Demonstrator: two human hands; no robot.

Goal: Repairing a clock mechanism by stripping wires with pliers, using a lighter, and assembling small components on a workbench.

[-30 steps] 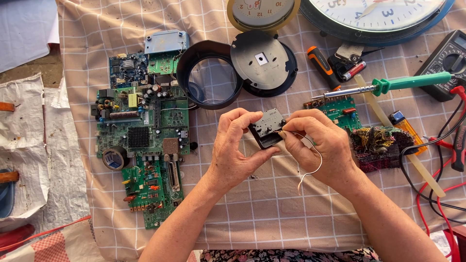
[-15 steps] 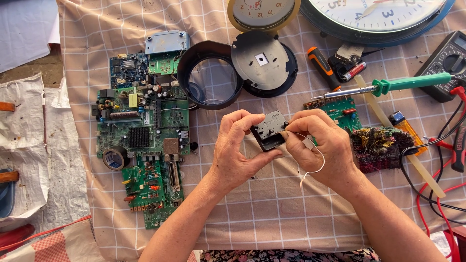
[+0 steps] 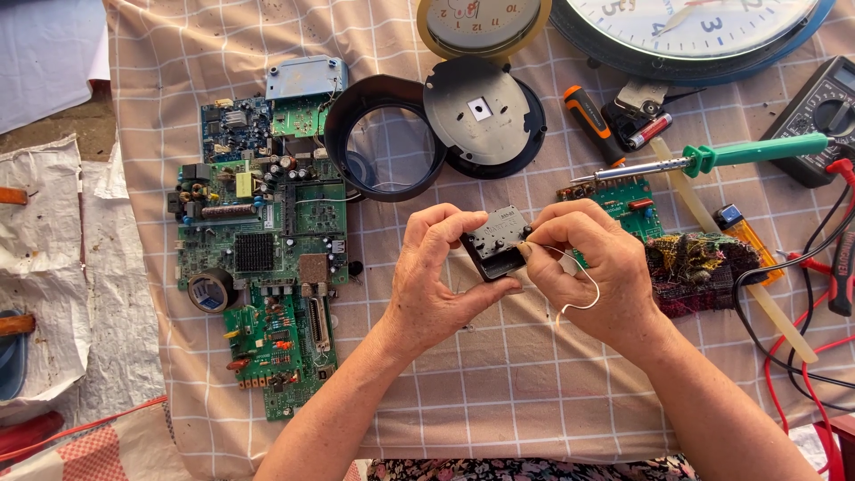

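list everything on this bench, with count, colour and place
clock movement: 1, black, held between both hands
thin wire: 1, pale, at right hand
circuit boards: several, green, left
tape roll: 1, dark, by boards
clock housing: 1, black, top centre
back plate: 1, grey, beside housing
soldering iron: 1, green handle, right
screwdriver: 1, orange-black, top
multimeter: 1, black, far right
wall clock: 1, blue rim, top
checked cloth: 1, beige, underneath
left hand; right hand: centre
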